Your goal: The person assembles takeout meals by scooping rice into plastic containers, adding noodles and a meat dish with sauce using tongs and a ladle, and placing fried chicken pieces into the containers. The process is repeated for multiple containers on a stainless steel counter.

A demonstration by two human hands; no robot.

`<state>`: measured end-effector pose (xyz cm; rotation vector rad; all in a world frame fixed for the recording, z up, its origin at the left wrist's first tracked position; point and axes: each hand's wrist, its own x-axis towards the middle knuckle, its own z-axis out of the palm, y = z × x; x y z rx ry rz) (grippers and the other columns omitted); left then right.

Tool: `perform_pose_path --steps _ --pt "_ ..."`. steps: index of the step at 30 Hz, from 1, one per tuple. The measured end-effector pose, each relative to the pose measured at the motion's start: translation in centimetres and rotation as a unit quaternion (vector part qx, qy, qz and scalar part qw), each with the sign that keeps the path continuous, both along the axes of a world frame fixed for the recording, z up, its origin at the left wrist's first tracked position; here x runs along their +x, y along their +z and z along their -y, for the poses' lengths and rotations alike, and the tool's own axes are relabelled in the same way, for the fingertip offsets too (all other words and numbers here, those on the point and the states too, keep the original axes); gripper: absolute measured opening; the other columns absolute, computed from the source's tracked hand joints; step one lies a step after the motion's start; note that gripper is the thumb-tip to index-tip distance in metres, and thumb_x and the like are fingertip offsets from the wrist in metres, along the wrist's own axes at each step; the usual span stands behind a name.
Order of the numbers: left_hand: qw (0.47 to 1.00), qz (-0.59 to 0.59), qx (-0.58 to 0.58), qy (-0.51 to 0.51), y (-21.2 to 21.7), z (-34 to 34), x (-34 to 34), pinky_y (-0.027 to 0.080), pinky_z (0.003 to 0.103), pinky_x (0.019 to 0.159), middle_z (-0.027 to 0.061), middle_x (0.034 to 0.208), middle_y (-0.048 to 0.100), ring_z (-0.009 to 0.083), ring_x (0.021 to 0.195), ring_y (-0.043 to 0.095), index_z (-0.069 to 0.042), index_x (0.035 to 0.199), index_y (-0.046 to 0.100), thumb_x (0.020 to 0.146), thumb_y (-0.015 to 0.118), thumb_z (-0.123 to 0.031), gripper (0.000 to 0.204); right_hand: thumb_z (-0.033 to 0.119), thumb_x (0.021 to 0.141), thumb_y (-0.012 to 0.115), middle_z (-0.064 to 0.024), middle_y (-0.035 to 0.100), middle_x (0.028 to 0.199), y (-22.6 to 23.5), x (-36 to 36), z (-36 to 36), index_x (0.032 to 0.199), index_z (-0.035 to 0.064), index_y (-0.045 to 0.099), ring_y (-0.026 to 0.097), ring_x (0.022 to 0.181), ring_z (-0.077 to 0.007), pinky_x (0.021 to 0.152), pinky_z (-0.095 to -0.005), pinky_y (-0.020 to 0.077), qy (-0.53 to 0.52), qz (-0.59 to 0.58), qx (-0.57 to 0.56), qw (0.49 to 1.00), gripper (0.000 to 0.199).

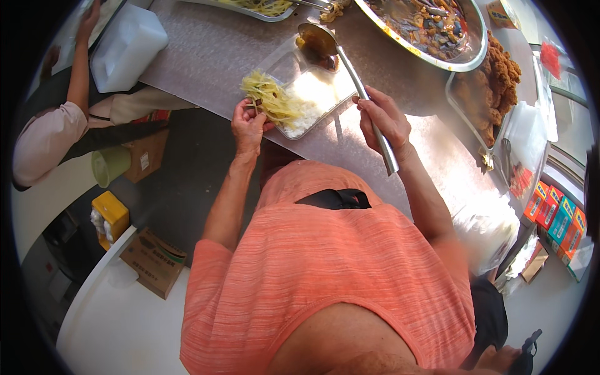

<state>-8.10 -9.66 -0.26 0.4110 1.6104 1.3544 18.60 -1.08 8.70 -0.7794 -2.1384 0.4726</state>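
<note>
My left hand (248, 127) grips the near corner of a clear plastic meal box (325, 87) that rests on the steel counter. The box holds white rice and a heap of pale yellow shredded vegetable (273, 97) at its left end. A long metal ladle (350, 69) is held in my right hand (384, 120) by its handle. Its bowl hovers over the far compartment of the box, with brown sauced food in it.
A big round steel pan of stew (431, 28) and a tray of fried brown pieces (490, 84) stand beyond the box. Another person (69, 112) stands at the left by a white tub (128, 47). Cardboard boxes (153, 259) lie on the floor.
</note>
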Motion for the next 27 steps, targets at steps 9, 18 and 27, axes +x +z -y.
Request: perform_pose_path --steps 9,18,27 --pt "0.999 -0.021 -0.031 -0.027 -0.2 0.3 -1.0 0.058 0.029 0.061 0.0096 0.093 0.063 0.0169 0.079 0.064 0.001 0.123 0.041 0.078 0.056 0.006 0.048 -0.010 0.080 0.057 -0.0218 0.060 0.104 3.4 2.7 -2.8 0.095 -0.0055 0.062 0.067 0.088 -0.0274 0.070 -0.0288 0.0587 -0.133 -0.088 -0.011 0.987 0.016" --pt "0.987 -0.006 -0.063 -0.148 0.9 1.6 -1.6 0.057 0.026 0.059 0.0064 0.090 0.063 0.0126 0.077 0.064 0.001 0.127 0.042 0.079 0.057 0.003 0.050 -0.008 0.083 0.054 -0.0161 0.064 0.092 1.4 6.9 -9.5 0.097 -0.0073 0.062 0.068 0.079 -0.0242 0.069 -0.0284 0.0583 -0.190 -0.273 -0.072 0.940 0.016" --pt "0.872 -0.136 0.074 -0.465 -0.6 -8.5 12.4 0.050 0.025 0.058 0.0043 0.071 0.057 0.0101 0.064 0.056 -0.002 0.121 0.054 0.076 0.058 -0.005 0.045 0.013 0.086 0.063 -0.0093 0.062 0.079 -0.8 10.2 -11.5 0.108 -0.0081 0.054 0.060 0.058 -0.0118 0.046 -0.0184 0.0445 -0.317 -0.345 -0.299 0.831 0.032"
